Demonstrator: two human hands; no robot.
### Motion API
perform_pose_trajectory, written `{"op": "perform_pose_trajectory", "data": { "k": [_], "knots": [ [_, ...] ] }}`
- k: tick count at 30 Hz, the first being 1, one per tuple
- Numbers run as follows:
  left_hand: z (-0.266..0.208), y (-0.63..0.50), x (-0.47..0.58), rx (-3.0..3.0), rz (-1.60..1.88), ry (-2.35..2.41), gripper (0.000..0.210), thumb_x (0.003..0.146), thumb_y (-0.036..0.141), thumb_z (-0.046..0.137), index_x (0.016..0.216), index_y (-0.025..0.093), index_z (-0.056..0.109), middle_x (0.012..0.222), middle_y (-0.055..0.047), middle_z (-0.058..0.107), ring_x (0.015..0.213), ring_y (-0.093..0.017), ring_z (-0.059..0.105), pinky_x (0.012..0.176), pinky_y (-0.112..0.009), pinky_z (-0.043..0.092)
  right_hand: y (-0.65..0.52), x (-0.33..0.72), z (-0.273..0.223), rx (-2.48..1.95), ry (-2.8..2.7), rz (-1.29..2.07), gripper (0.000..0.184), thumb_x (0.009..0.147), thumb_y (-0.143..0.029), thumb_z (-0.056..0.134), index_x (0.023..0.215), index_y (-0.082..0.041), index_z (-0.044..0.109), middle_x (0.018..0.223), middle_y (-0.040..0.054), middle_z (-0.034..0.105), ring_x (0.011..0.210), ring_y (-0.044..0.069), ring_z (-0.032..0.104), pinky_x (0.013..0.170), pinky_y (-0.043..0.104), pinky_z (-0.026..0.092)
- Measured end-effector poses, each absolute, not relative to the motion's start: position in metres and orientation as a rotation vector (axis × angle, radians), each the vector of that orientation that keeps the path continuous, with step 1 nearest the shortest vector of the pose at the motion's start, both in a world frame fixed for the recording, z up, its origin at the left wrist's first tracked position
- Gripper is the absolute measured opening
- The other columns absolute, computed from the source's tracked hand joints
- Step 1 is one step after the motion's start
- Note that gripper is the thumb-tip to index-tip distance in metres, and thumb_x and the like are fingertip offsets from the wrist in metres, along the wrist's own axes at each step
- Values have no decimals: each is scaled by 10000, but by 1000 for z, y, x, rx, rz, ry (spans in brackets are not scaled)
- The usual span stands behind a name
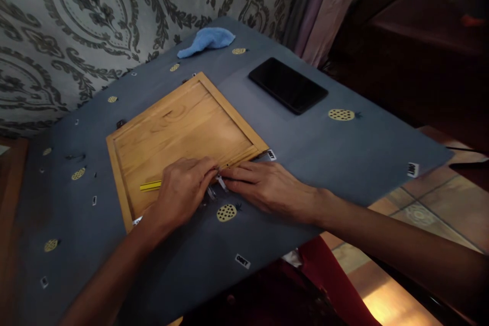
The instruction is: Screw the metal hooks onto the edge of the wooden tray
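A framed wooden panel (179,127), like a small cabinet door, lies flat on the table. At its near edge, a small shiny metal piece (222,183) sits between my hands; its exact kind is too small to make out. My left hand (185,186) is closed, thumb and fingertips pinching at this piece while the wrist passes over the panel's corner. From the right, my right hand (267,186) presses its fingers together against the same piece and the panel's edge. A yellow pencil with dark stripes (150,186) rests on the panel, partly hidden by my left hand.
The table (305,163) has a blue-grey cover printed with pineapples. A black phone (288,85) lies beyond the panel to the right, and a blue cloth (207,41) at the back. Small dark objects (121,124) are by the panel's far edge. A patterned curtain (95,10) borders the table.
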State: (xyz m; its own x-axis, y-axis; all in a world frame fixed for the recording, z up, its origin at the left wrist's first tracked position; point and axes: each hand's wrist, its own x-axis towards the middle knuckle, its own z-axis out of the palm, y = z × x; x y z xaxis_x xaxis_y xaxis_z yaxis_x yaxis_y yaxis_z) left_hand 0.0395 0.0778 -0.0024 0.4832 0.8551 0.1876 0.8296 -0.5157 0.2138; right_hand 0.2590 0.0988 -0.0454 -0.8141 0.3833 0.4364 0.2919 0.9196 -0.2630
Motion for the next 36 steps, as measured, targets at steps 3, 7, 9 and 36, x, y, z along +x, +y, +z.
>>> {"op": "perform_pose_trajectory", "data": {
  "k": [3, 7, 9, 36],
  "knots": [
    [-1, 78, 40, 2662, 369, 1503, 218, 1010, 280, 483, 910, 201, 660, 824, -24, 731, 727, -177, 668, 672, -289, 467, 99, 259, -46, -481, -2573, 259, 245, 952, -78, 495, 1126, -120, 663, 1226, 86, 711, 942, 208, 679, 736, 343, 586],
    [5, 79, 40, 2692, 281, 1490, 154, 980, 250, 536, 917, 199, 666, 841, -31, 738, 726, -205, 684, 651, -307, 476, 98, 259, -46, -507, -2590, 258, 263, 976, -95, 461, 1129, -143, 670, 1229, 78, 711, 972, 203, 683, 752, 339, 590],
    [8, 80, 41, 2669, 245, 1473, 106, 959, 227, 569, 932, 195, 666, 864, -35, 740, 740, -211, 691, 641, -305, 479, 98, 259, -45, -511, -2601, 257, 274, 977, -93, 450, 1130, -142, 673, 1230, 76, 711, 965, 202, 686, 747, 337, 591],
    [20, 46, -69, 2270, 114, 1716, 338, 995, 475, 452, 1232, 288, 602, 1149, -48, 643, 1070, -243, 603, 891, -388, 498, 100, 258, -48, -479, -2561, 274, 304, 962, -81, 465, 1179, -156, 665, 1272, 79, 699, 1019, 214, 700, 818, 370, 614]
  ]
}}
